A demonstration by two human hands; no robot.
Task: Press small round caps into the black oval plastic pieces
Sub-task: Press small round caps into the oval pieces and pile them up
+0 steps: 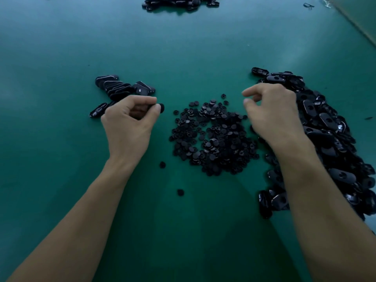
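Caps (213, 137) heaped between grips: left grip (130, 121) pinches oval piece (162, 108), right grip (272, 112) spread.

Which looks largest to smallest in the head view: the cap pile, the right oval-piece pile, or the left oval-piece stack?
1. right oval-piece pile, even though it is partly hidden
2. cap pile
3. left oval-piece stack
The far pile at the top edge is cut off and farther away, so I leave it unranked.
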